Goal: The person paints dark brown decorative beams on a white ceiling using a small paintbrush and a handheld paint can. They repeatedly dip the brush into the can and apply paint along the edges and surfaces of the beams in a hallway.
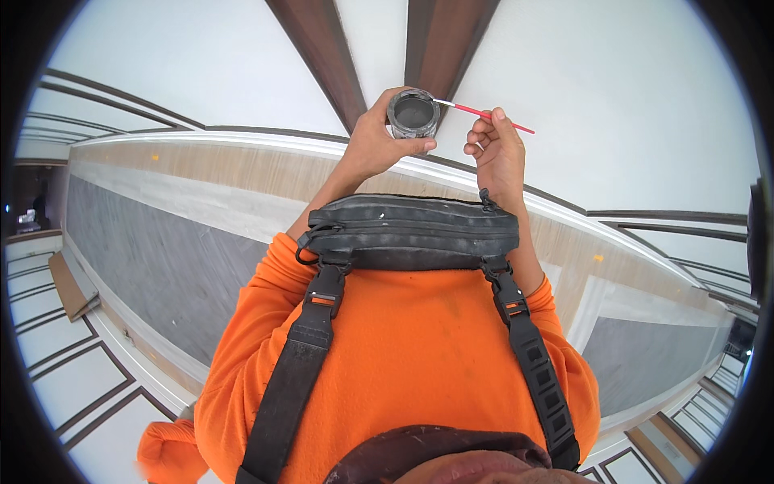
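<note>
My left hand (377, 143) is wrapped round a small round jar (401, 131) whose rim is smeared with dark paint. Dark grey paint (414, 113) shows inside it. Between the thumb and fingertips of my right hand (500, 153) is a thin paintbrush (472, 110) with a red handle and a silver-white ferrule. Its dark tip meets the jar's right rim, and the handle slants out to the right. Both hands are raised in front of a wall, ahead of my chest.
Dark brown wooden trim (443, 48) runs up the white wall (597, 97) ahead. A black chest pouch (411, 234) hangs on straps across my orange top. Below lies a grey and beige floor (177, 250). A cardboard piece (72, 286) leans at the left wall; another orange sleeve (169, 452) shows lower left.
</note>
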Motion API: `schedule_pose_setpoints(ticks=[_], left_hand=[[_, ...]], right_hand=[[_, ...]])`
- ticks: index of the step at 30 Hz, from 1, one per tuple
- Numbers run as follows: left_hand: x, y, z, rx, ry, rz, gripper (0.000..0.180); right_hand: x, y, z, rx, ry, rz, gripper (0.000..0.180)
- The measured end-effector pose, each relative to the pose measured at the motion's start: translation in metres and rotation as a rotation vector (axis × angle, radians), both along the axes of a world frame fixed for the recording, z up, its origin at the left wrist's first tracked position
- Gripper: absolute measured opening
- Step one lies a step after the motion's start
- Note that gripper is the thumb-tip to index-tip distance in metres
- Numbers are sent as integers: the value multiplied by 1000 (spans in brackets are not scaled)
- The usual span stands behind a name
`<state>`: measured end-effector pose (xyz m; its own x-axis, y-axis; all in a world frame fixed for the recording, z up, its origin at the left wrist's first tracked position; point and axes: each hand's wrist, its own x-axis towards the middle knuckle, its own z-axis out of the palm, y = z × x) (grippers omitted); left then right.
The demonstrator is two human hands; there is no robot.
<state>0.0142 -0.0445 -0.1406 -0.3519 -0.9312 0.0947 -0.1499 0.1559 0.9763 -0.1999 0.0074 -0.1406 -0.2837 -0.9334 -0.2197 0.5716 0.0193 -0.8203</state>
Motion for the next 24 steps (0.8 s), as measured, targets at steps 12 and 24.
schedule_pose_setpoints(ticks=[12, 24], left_hand=[[-18, -2, 0, 8, -13, -78, 78], [-27, -7, -9, 20, 101, -176, 76]], right_hand=[[-4, 18, -24, 96, -330, -37, 28], [-11, 29, -54, -52, -637, -102, 22]])
